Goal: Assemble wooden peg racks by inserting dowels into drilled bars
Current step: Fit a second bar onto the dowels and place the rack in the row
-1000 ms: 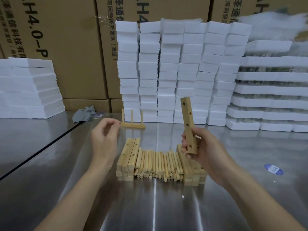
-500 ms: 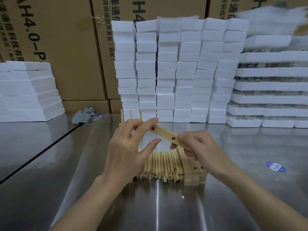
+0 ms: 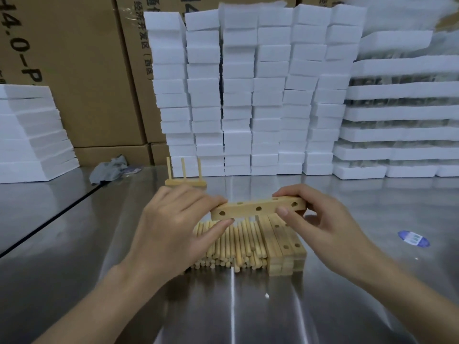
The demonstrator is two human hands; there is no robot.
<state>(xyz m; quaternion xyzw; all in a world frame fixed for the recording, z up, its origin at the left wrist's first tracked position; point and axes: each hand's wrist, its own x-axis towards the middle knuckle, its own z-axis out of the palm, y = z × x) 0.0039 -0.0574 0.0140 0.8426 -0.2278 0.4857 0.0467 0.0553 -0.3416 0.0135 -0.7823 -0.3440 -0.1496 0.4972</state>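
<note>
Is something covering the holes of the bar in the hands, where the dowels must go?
Nothing visible does. The bar shows three open front holes; the right hand rests its thumb between two of them. The dowels lie below.

Both forearms reach forward. Left hand (image 3: 173,227) pinches one end of the drilled bar (image 3: 258,208), thumb beneath; right hand (image 3: 320,219) pinches the other end.

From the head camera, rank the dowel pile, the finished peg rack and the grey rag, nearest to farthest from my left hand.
1. Dowel pile: right beneath the left hand, which holds one end of the drilled bar.
2. Finished peg rack: upright just beyond that hand's knuckles.
3. Grey rag: far back left, near the cartons.
</note>
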